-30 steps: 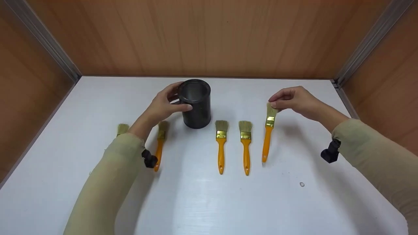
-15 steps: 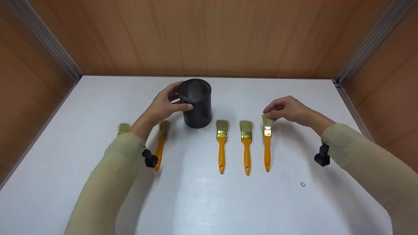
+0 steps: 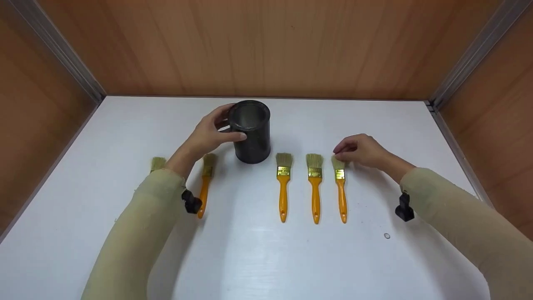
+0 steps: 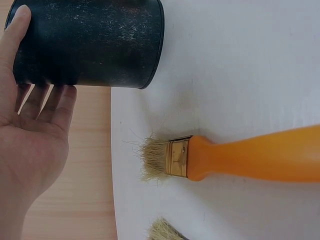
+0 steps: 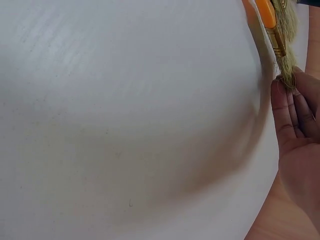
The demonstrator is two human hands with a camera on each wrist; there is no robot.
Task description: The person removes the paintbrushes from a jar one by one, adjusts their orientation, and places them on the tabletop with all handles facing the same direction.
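Note:
A black cylindrical can (image 3: 251, 133) stands upright at the middle back of the white table (image 3: 258, 258). My left hand (image 3: 227, 125) grips its left side, thumb on the front wall; in the left wrist view the fingers (image 4: 47, 97) curl round the can (image 4: 87, 42). My right hand (image 3: 339, 153) pinches the bristle tip of the rightmost orange-handled brush (image 3: 341, 191), which lies flat on the table. In the right wrist view the fingertips (image 5: 282, 95) meet the bristles of that brush (image 5: 281, 55).
Two more brushes (image 3: 283, 187) (image 3: 315, 189) lie parallel just left of the held one. Another brush (image 3: 204, 185) lies beside my left forearm, and a further brush's bristles (image 3: 157, 163) show behind the sleeve. Wooden walls enclose the table on three sides.
My right hand has carried the brush down and towards me, laying it flat in line with the two middle brushes. The left hand and the can have stayed still.

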